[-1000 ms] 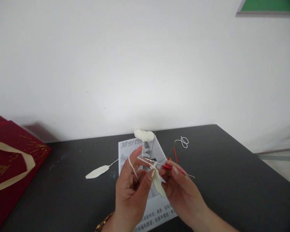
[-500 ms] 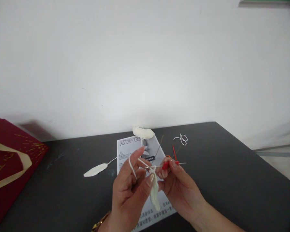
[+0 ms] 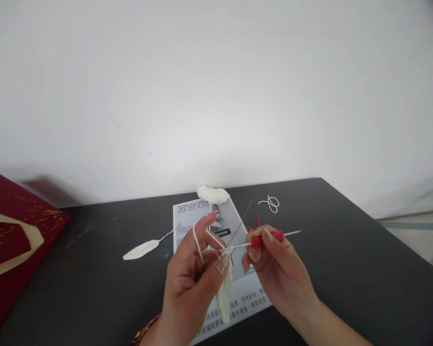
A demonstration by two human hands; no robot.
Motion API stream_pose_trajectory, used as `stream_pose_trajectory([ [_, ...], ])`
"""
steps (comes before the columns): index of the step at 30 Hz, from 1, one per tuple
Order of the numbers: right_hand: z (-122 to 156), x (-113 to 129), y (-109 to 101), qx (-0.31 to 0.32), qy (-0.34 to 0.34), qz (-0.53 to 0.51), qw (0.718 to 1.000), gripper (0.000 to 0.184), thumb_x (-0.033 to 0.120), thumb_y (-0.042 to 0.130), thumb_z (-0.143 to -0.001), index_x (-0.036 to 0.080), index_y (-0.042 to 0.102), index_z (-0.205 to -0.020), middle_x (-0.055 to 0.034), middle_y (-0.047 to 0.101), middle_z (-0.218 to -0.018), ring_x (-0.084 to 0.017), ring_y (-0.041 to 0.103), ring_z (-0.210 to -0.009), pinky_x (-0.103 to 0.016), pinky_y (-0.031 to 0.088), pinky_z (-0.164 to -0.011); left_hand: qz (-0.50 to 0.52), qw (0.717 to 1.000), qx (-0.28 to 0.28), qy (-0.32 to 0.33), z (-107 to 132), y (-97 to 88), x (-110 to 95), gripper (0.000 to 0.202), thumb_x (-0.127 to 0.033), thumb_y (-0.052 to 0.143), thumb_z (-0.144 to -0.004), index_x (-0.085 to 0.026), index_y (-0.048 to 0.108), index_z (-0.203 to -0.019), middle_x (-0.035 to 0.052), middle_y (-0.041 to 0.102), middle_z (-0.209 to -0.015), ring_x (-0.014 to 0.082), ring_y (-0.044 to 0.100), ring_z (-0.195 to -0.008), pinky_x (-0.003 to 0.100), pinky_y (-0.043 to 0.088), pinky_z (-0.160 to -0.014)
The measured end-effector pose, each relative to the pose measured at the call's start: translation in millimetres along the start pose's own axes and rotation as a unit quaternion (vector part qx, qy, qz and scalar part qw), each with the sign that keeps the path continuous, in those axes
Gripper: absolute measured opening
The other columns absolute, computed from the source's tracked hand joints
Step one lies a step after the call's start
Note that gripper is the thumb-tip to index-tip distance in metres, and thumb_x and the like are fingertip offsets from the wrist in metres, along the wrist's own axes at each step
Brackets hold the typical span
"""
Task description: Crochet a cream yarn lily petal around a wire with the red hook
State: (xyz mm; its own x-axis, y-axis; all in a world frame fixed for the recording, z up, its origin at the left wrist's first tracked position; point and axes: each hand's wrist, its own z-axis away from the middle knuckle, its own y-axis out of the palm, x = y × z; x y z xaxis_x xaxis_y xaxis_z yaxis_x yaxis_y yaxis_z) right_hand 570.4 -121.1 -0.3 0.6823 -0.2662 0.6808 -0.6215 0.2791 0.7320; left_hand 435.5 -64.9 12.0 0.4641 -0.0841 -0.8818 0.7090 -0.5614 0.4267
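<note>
In the head view, the white piece [image 3: 223, 300] is pinched between thumb and fingers of the left hand [image 3: 191, 281] at lower centre; yarn [image 3: 197, 242] is looped over its index finger. The hook [image 3: 257, 241] is gripped by the right hand [image 3: 281, 274], fingers clamped on the red handle. The sheet [image 3: 243, 288] is seen beneath, topped by the skein [image 3: 212, 194]. A second piece [image 3: 141, 250] is laid left of centre, the bag [image 3: 21, 230] set at lower left.
</note>
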Motion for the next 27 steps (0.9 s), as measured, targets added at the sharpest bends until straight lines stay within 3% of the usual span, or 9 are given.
stream_pose_trajectory([
  [4,0,5,-1,0.005,-0.047,0.046,0.998,0.013,0.028,0.067,-0.079,0.018,0.069,-0.071,0.0001,0.063,-0.066,-0.011,0.056,-0.054,-0.026,0.048,-0.052,-0.016,1.0,-0.016,0.005,1,1.4,-1,0.046,-0.014,0.06,-0.082,-0.035,0.056,-0.122,-0.0013,0.056,-0.079,0.0058,0.046,-0.055,0.017,0.039,-0.05],
  [12,3,10,-1,0.032,-0.19,0.15,0.97,0.011,0.026,0.067,-0.08,0.022,0.071,-0.072,-0.0017,0.064,-0.061,-0.017,0.056,-0.06,-0.032,0.042,-0.056,-0.072,0.996,-0.034,0.031,5,5.1,-3,0.042,-0.017,0.059,-0.083,-0.036,0.058,-0.12,-0.0009,0.055,-0.077,0.0074,0.045,-0.057,0.018,0.036,-0.05],
  [27,10,16,-5,0.042,-0.243,0.237,0.94,0.011,0.028,0.063,-0.084,0.023,0.073,-0.083,-0.0045,0.064,-0.062,-0.02,0.055,-0.064,-0.036,0.042,-0.06,-0.168,0.977,-0.078,0.107,8,6.9,-1,0.042,-0.011,0.059,-0.081,-0.032,0.061,-0.118,0.0005,0.058,-0.079,0.0063,0.045,-0.053,0.015,0.039,-0.045],
])
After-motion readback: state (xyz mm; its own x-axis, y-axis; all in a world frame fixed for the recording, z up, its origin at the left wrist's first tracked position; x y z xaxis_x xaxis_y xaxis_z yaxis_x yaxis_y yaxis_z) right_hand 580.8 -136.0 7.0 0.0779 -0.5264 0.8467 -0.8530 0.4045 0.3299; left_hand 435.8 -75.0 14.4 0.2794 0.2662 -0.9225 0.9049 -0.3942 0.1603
